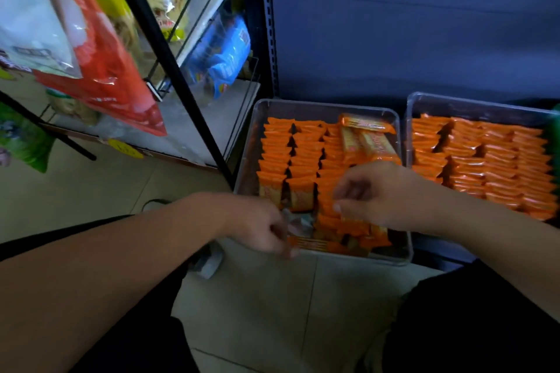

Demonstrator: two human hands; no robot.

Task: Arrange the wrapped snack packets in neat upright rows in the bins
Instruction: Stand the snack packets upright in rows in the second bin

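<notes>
Beige floor tiles (260, 306) underlie bins beside hanging snack bags (100, 63).

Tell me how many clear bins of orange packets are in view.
2: the left bin under both hands, and the right bin beside it, partly cut off at the frame edge.

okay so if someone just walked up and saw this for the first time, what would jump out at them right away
The bright orange snack packets jump out first, standing in tight rows in two clear bins on the floor; the right bin looks fully packed. Next come both hands over the near end of the left bin: the left hand at a flat-lying packet, the right hand above a loose jumble. A red bag hangs at upper left.
</notes>
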